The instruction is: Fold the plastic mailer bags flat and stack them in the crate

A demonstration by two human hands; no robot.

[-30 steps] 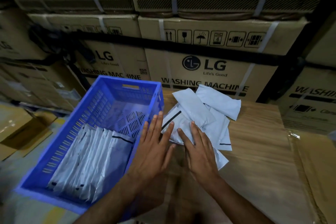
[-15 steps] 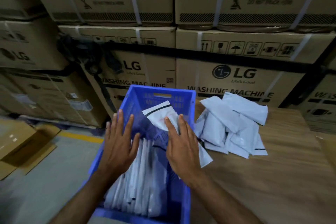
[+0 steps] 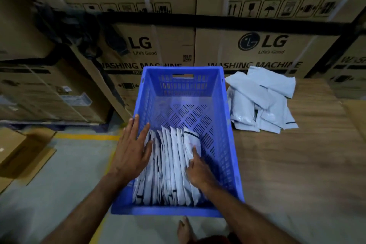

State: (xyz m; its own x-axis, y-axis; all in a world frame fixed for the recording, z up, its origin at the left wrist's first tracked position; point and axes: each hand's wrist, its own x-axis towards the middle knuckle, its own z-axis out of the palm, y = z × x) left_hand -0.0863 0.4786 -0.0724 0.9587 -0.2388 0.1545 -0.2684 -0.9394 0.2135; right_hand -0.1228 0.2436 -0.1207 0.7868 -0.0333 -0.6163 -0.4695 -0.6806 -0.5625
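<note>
While the left hand point(image 3: 132, 152) lies flat with its fingers point(image 3: 142, 134) spread apart over the crate's left wall and the leftmost bags, the right hand point(image 3: 198, 170) is down inside, fingers point(image 3: 195, 153) pressed together against the rightmost bag of the row. Those folded mailer bags point(image 3: 170, 166) stand on edge, packed side by side in the near half of the blue crate point(image 3: 227, 125); the far half shows bare slotted floor. Just right of the crate, on the wooden worktop point(image 3: 287, 164), a loose pile of unfolded bags point(image 3: 261, 103) waits near the far edge. Behind everything, stacked washing machine cartons point(image 3: 257, 45) fill the far side. Left of the crate, grey floor point(image 3: 59, 184) with a yellow line point(image 3: 85, 136) and an open cardboard box point(image 3: 23, 154).
</note>
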